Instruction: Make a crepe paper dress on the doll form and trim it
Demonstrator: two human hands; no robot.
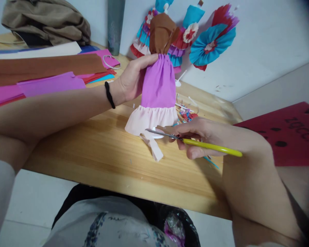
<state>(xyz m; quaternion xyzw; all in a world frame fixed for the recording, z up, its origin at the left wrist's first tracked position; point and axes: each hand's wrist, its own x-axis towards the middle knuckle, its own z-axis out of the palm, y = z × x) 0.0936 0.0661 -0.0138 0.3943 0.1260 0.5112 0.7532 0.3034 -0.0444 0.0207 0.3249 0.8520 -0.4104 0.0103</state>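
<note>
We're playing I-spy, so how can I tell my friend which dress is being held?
Find the wooden table, then the left hand above it. It holds a dress with a brown top, purple middle and pale pink ruffle. Its neighbours by the wall have blue tops and flowers; this one has neither.

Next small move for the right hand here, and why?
I'd probably open the yellow-handled scissors slightly and ease them toward the top of the pale strip. It appears to dangle from the pale pink ruffle, the blades look closed close by in the right hand, and the left hand already grips the dress near its gathered waist.
</note>
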